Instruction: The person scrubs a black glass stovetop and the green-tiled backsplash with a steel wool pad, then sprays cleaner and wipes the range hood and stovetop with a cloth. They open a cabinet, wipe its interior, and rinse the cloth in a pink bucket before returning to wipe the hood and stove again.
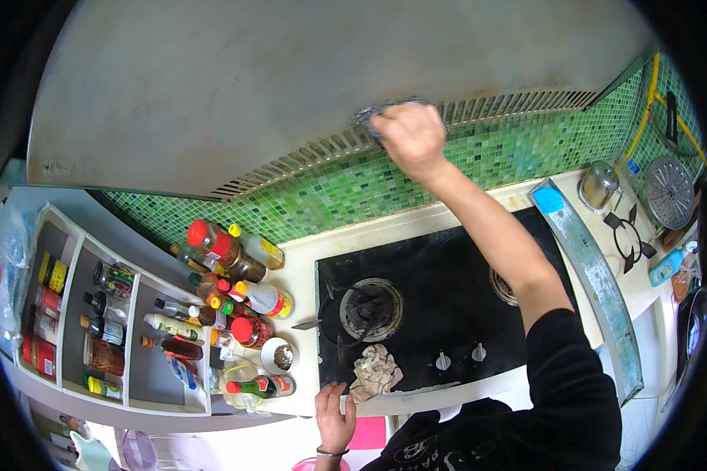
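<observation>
My right hand (413, 138) presses a dark, shiny scouring pad (367, 119) against the slotted lower edge of the metal range hood (283, 88). Part of the pad is hidden under the fingers. My left hand (335, 417), a bangle on its wrist, rests with its fingertips at the front edge of the black gas hob (430, 282). Nothing shows in it. Just right of its fingers, a crumpled, stained cloth (376, 373) lies on the hob's front left corner, in front of the left burner (371, 309).
Bottles, jars and a white bowl (279, 355) crowd the counter left of the hob, beside a seasoning rack (126, 329). On the right are a curved metal panel (595, 288) with a blue sponge (548, 200), a metal pot (598, 186) and a pan support (629, 238).
</observation>
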A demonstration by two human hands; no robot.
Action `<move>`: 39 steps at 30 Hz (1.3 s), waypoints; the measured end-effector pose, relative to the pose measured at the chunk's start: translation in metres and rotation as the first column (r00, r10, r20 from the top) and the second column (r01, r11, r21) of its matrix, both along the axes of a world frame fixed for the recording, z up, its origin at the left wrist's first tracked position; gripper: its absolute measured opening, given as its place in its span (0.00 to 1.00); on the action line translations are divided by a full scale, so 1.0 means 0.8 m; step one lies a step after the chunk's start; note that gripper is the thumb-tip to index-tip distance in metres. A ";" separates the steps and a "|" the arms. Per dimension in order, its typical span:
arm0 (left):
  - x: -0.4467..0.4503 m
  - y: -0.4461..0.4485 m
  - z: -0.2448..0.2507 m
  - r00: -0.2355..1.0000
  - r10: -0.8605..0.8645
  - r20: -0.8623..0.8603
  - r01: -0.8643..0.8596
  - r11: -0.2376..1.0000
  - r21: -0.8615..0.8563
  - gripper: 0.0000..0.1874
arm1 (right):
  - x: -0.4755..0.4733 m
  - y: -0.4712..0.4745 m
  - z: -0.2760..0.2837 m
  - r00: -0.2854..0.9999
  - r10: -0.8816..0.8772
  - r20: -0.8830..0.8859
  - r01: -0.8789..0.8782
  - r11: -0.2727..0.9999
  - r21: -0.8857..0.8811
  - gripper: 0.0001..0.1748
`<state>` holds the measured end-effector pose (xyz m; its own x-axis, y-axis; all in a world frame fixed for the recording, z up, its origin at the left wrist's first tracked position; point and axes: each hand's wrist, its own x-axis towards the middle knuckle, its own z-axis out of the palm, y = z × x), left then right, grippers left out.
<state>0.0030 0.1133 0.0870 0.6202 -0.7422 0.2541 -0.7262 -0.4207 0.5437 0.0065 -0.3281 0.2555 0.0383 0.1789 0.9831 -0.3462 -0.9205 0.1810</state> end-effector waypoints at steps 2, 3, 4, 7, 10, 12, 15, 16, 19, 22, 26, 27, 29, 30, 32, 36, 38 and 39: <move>0.005 0.001 -0.003 1.000 -0.022 -0.006 0.022 1.000 -0.005 0.16 | -0.001 -0.008 0.019 0.982 -0.113 -0.148 0.085 0.979 -0.186 0.07; 0.007 0.001 -0.003 0.999 -0.036 0.005 0.036 0.999 -0.007 0.15 | -0.005 -0.009 0.026 0.971 -0.150 -0.185 0.107 0.968 -0.225 0.06; 0.009 0.001 -0.003 0.998 -0.062 0.010 0.062 0.998 0.017 0.14 | -0.008 -0.010 0.030 0.976 -0.139 -0.166 0.094 0.963 -0.252 0.06; 0.015 -0.003 0.000 1.000 -0.025 0.007 0.025 0.999 -0.039 0.14 | -0.019 -0.009 0.036 0.989 -0.097 -0.113 0.055 0.944 -0.324 0.06; 0.020 -0.011 -0.002 0.998 -0.040 -0.040 0.037 0.997 -0.074 0.14 | 0.004 0.005 0.034 0.992 -0.052 -0.114 0.012 0.946 -0.325 0.05; 0.023 -0.014 -0.004 0.993 -0.070 -0.098 0.066 0.997 -0.050 0.15 | 0.018 0.014 0.037 0.910 -0.201 -0.364 0.066 0.933 -0.353 0.08; 0.028 -0.007 -0.008 0.995 -0.091 -0.028 0.088 0.993 -0.082 0.14 | 0.014 0.011 0.042 0.952 -0.113 -0.286 0.002 0.932 -0.362 0.03; 0.030 -0.002 -0.007 0.997 -0.074 -0.034 0.071 0.995 -0.066 0.14 | 0.006 0.008 0.043 0.974 -0.087 -0.210 0.004 0.931 -0.366 0.04; 0.033 0.010 -0.004 0.990 0.032 -0.136 -0.039 0.998 -0.050 0.13 | 0.004 0.012 0.042 0.986 -0.111 -0.127 0.071 0.957 -0.282 0.06; 0.034 0.004 0.002 0.980 0.018 -0.199 -0.029 0.998 -0.055 0.13 | 0.030 0.027 0.035 0.940 -0.130 -0.314 0.022 0.945 -0.327 0.04; 0.035 -0.018 0.005 0.987 -0.161 -0.002 0.160 0.981 -0.107 0.12 | 0.035 0.004 0.018 0.896 -0.177 -0.407 0.053 0.953 -0.298 0.09; 0.036 -0.019 0.004 0.987 -0.158 -0.007 0.156 0.983 -0.097 0.12 | 0.022 -0.011 0.015 0.936 -0.160 -0.314 0.068 0.957 -0.283 0.09; 0.037 -0.011 0.003 0.992 -0.120 -0.036 0.117 0.990 -0.075 0.13 | -0.037 -0.053 0.011 0.955 -0.212 -0.206 0.150 0.948 -0.280 0.09; 0.038 -0.003 0.002 0.995 -0.083 -0.061 0.079 0.995 -0.061 0.13 | -0.070 -0.071 0.009 0.969 -0.229 -0.097 0.206 0.958 -0.200 0.08; 0.038 0.015 0.001 0.996 -0.010 -0.089 0.007 0.999 -0.040 0.13 | -0.117 -0.092 0.009 0.948 -0.300 -0.108 0.293 0.953 -0.076 0.09; 0.031 0.022 0.003 0.995 0.028 -0.092 -0.034 0.998 -0.054 0.12 | -0.093 -0.063 0.011 0.964 -0.249 -0.097 0.232 0.960 -0.156 0.09; 0.025 0.000 0.008 0.988 -0.034 -0.148 0.022 0.997 -0.079 0.12 | -0.031 -0.030 0.008 0.990 -0.120 -0.076 0.101 0.971 -0.215 0.08; 0.022 -0.017 0.011 0.992 -0.100 -0.071 0.094 0.992 -0.082 0.12 | -0.006 -0.017 0.008 0.990 -0.083 -0.118 0.060 0.981 -0.186 0.08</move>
